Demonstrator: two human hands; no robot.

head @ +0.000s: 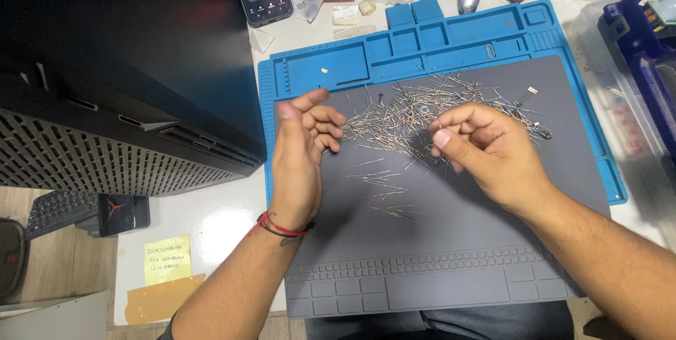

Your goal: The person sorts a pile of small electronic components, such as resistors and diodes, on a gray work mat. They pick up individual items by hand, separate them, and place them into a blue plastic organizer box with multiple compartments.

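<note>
1. Whether the right hand (486, 146), its thumb and forefinger pinched together, gripped a wire could not be made out.
2. The pile of thin metal wires (415, 116) lay on the grey mat (451, 241), under both hands' fingertips.
3. The left hand (303, 150) stood half-open, palm inward, fingers curled beside the pile.

Bare forearms; red and black cord bracelet (280, 228) on left wrist.

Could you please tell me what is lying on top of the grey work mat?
On the grey mat lies a scattered heap of thin wire-leaded components, with a few strays nearer. The left hand and right hand hover above, hiding whatever lies beneath them.
</note>
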